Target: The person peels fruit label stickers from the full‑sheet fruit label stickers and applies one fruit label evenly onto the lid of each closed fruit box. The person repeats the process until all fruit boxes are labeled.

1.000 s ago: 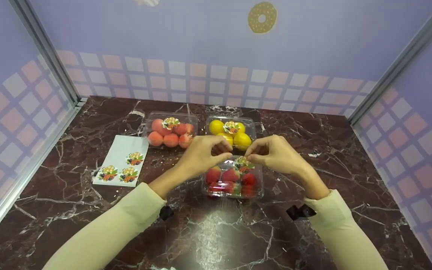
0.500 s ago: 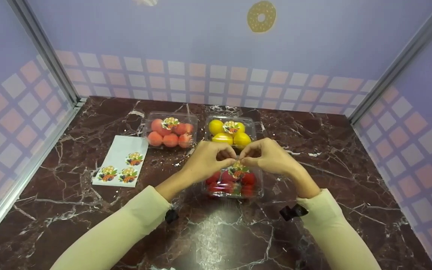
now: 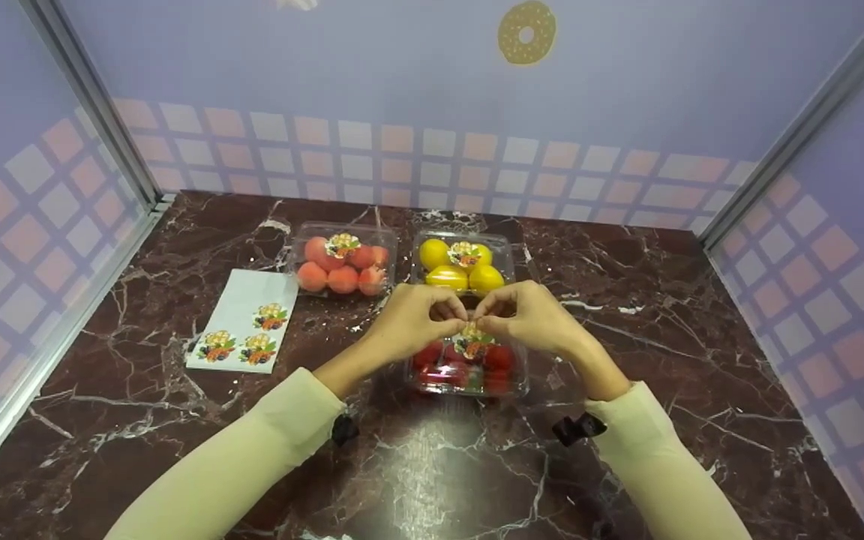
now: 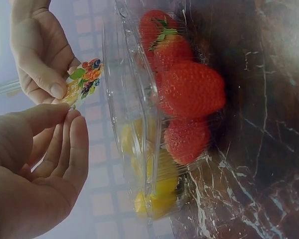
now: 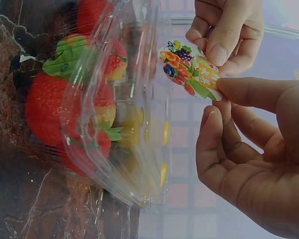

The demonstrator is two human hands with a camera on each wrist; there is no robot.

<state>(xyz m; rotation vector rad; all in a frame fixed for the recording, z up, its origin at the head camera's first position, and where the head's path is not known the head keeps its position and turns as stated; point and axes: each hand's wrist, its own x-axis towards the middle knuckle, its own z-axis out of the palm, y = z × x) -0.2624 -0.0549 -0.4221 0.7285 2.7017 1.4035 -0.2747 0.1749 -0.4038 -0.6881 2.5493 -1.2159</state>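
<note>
A fruit-printed sticker [image 5: 189, 69] is held just above the lid of a clear plastic box [image 3: 469, 384] of strawberries [image 4: 192, 89]. My left hand [image 3: 409, 319] pinches one side of its upper edge between thumb and fingers. On the other side my right hand [image 3: 533, 319] pinches that edge the same way, the fingertips of both hands close together. In both wrist views a gap shows between the sticker's lower part and the lid. The box is closed, and the hands cover part of its far side in the head view.
Behind stand two clear boxes with stickers on their lids, one of peach-like fruit [image 3: 342, 279], one of lemons [image 3: 447, 277]. A white sticker sheet [image 3: 252, 292] with 3 stickers lies at the left. Patterned walls [image 3: 372, 161] enclose the marble-look table [image 3: 664, 322].
My right hand has moved left until its fingertips are close to my left hand's. The sticker has shifted slightly left and is now pinched by both hands.
</note>
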